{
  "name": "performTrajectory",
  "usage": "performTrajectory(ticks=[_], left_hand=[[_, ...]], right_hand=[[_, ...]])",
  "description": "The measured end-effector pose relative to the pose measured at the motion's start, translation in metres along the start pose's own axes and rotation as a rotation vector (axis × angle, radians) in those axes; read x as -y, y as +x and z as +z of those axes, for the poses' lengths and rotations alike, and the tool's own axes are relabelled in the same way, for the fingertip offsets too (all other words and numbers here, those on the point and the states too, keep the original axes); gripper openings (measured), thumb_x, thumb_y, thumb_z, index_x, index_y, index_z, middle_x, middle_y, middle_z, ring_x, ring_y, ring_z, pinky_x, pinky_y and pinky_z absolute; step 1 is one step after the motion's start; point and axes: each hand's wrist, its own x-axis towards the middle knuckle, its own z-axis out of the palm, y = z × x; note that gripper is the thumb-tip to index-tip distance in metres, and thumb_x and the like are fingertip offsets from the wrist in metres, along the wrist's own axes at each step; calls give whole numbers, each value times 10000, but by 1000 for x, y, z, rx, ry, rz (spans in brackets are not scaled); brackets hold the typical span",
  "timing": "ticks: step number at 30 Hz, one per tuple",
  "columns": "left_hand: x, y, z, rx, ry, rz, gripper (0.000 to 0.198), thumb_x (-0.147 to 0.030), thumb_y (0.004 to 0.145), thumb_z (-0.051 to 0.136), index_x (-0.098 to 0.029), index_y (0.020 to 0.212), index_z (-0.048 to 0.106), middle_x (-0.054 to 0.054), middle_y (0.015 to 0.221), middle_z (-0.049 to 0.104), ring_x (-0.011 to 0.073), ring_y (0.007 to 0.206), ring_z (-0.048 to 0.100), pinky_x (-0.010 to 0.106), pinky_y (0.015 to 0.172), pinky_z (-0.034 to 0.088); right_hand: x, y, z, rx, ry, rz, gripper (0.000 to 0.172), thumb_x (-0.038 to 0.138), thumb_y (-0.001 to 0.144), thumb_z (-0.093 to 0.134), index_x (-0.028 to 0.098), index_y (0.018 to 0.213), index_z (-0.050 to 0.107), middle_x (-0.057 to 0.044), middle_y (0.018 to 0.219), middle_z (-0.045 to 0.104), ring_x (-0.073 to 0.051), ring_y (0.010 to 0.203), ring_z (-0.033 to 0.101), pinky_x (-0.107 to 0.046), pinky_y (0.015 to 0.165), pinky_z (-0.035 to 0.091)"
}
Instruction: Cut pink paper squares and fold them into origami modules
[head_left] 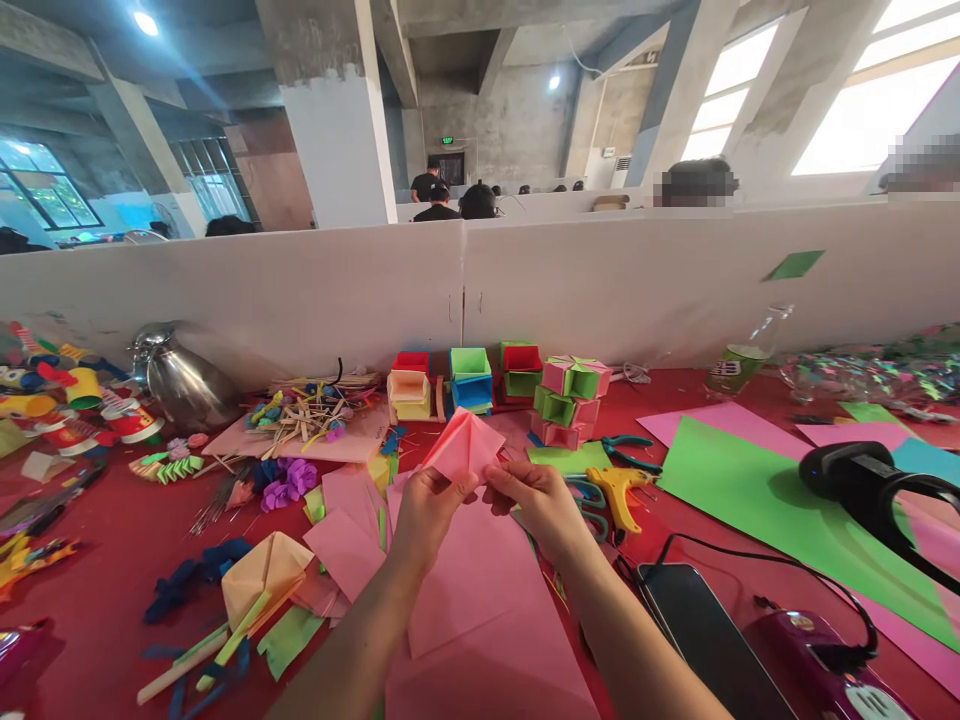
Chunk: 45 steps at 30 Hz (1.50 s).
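Observation:
A piece of folded pink paper [466, 445] is held up in front of me, creased to a peak with a ridge down its middle. My left hand [439, 500] pinches its lower left side. With thumb and forefinger, my right hand [529, 490] grips its lower right corner. Beneath both hands lie flat pink sheets [480, 590], overlapping on the red table. Smaller pink paper squares [346, 550] lie to the left of my left hand. A yellow glue gun [619, 497] and scissors with teal handles [589, 505] rest to the right of my right hand.
Folded paper boxes [471, 378] and a pink-green paper stack [570, 400] stand by the white partition [337, 290]. A steel jug [184, 380] is at left, near a peach paper shape [266, 575]. Green card [795, 520], a phone [712, 630] and a corded purple device [825, 660] lie right.

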Motion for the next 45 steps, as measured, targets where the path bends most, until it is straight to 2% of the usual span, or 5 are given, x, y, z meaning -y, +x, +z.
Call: performTrajectory(ticks=[11, 21, 34, 39, 45], left_hand=[[2, 1, -1, 28, -48, -68, 250, -361, 628, 747, -126, 669, 672, 24, 591, 647, 142, 572, 594, 262, 617, 472], [0, 0, 1, 252, -98, -155, 299, -391, 595, 767, -109, 628, 672, 21, 540, 600, 111, 497, 525, 239, 506, 445], [4, -3, 6, 214, -226, -119, 279, -367, 649, 742, -136, 797, 695, 14, 676, 645, 122, 591, 552, 225, 544, 434], [3, 0, 4, 37, -291, -148, 303, -376, 601, 777, -150, 759, 652, -8, 680, 629, 102, 579, 546, 198, 496, 437], [-1, 2, 1, 13, -250, -152, 356, -435, 584, 770, -135, 715, 631, -6, 630, 593, 106, 540, 533, 199, 433, 451]], right_hand=[[5, -3, -9, -62, -156, -60, 368, 445, 695, 672, 167, 517, 508, 38, 497, 481, -84, 474, 416, -229, 486, 318], [12, -3, -14, -69, -147, -108, 377, 520, 707, 634, 148, 723, 580, 19, 626, 515, -92, 540, 416, -224, 488, 313], [5, -1, -10, -73, -109, -88, 365, 519, 726, 616, 158, 717, 565, 16, 615, 507, -96, 543, 427, -230, 496, 334], [5, -2, -8, -200, -257, -308, 300, 360, 761, 633, 199, 1003, 560, -45, 921, 600, -130, 681, 540, -267, 613, 452], [12, -7, -8, -236, -504, -652, 116, 224, 832, 558, 229, 935, 611, -68, 994, 565, -194, 943, 550, -320, 752, 473]])
